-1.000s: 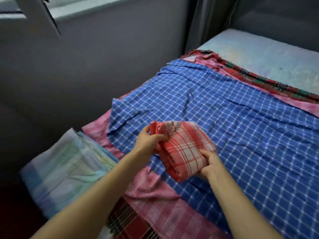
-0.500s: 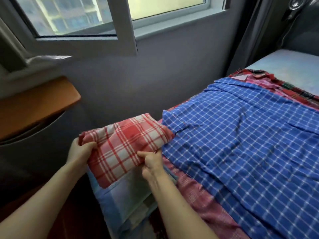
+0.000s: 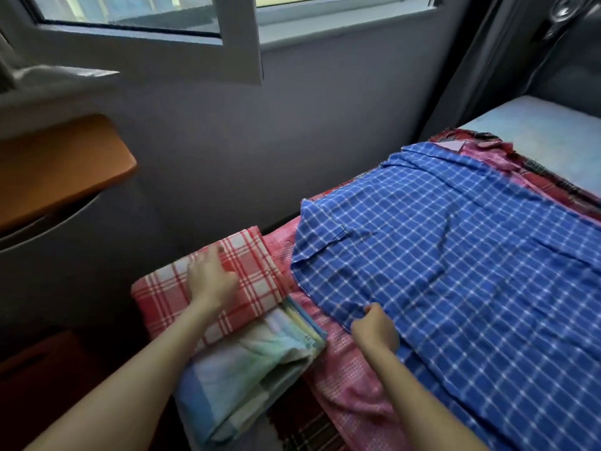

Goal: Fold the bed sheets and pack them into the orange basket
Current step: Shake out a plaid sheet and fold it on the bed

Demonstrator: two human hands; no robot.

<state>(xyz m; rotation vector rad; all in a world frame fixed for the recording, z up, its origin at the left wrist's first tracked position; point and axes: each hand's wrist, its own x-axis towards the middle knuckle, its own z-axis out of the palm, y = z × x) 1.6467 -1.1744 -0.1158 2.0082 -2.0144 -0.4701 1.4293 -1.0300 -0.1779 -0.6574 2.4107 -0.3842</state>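
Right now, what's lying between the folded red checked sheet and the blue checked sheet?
A strip of pink patterned sheet separates the folded red checked sheet from the blue checked sheet, seen in the head view.

Folded sheets: two, the red checked sheet (image 3: 250,275) stacked on the pastel sheet (image 3: 257,362). Spread sheets: three, namely the blue checked sheet (image 3: 455,271), the pink sheet (image 3: 351,385) and the dark tartan sheet (image 3: 540,172). Hands: two, left hand (image 3: 211,283) and right hand (image 3: 374,332).

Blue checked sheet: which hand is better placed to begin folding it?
Probably the right hand: it pinches the blue checked sheet at its near edge. The left hand lies flat on the folded red checked sheet.
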